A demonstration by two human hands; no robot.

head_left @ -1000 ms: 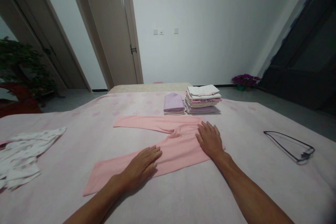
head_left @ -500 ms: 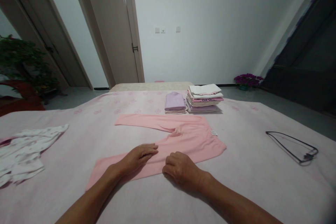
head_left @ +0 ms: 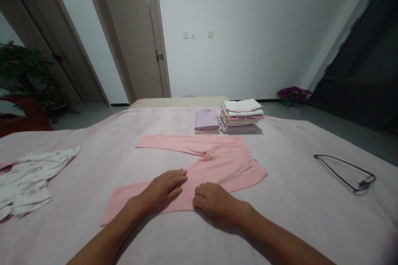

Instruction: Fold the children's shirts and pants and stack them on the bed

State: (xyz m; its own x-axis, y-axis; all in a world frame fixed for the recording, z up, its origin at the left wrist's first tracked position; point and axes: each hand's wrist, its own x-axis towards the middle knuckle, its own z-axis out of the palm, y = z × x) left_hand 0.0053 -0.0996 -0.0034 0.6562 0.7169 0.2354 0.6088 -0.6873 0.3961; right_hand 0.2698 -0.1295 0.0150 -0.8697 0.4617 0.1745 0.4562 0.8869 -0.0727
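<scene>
A pair of pink pants (head_left: 228, 165) lies spread on the bed, legs toward the left and the waistband with a white tag toward the right. My left hand (head_left: 164, 189) rests on the near leg, palm down with fingers stretched out. Beside it, my right hand (head_left: 214, 203) is closed at the near edge of the same leg. Its fingers curl onto the fabric, and the fingertips are partly hidden.
A folded purple garment (head_left: 207, 120) and a taller stack of folded clothes (head_left: 241, 118) stand beyond the pants. At the left lies a crumpled white patterned garment (head_left: 31, 178). A black wire hanger-like frame (head_left: 348, 172) rests at the right on the pale pink bedspread (head_left: 298, 215).
My left hand's thumb has spread slightly from its fingers. My right hand has shifted a little at the near edge. The pants lie almost as before.
</scene>
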